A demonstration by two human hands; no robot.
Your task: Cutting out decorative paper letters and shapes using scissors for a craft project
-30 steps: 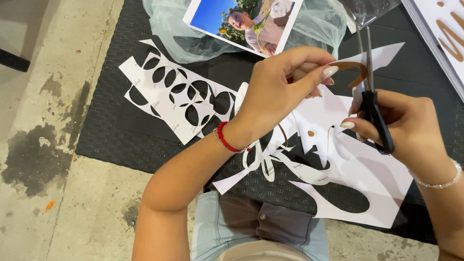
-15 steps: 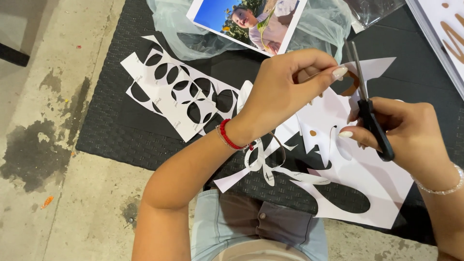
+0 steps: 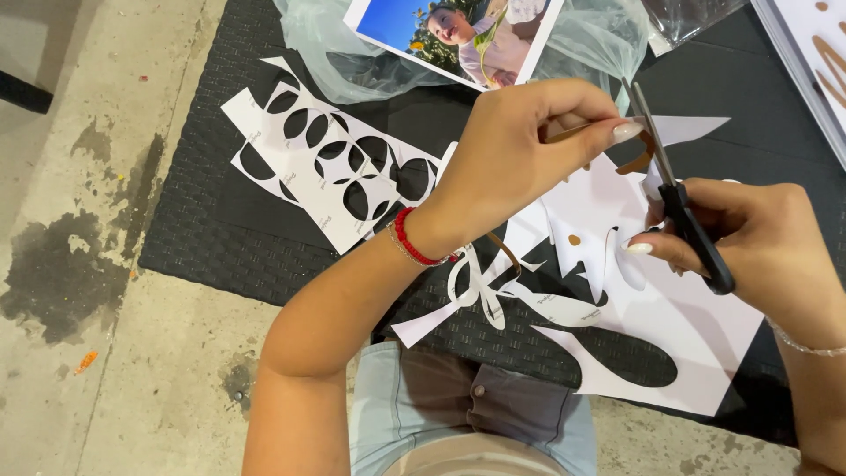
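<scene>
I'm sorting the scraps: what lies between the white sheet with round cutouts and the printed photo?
Head view: crumpled clear plastic wrap on the black mat lies between cutout sheet and photo.

even soft daylight, sharp focus

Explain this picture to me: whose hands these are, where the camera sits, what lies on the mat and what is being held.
The camera sits on a person's head and looks down at their own two hands; no machine is involved. The left hand, with a red bracelet at the wrist, pinches a small brown paper shape. The right hand holds black-handled scissors, blades pointing up beside that shape. Below lies a black woven mat on a concrete floor. On the mat lie white paper sheets with shapes cut out, a printed photo and clear plastic wrap.
</scene>
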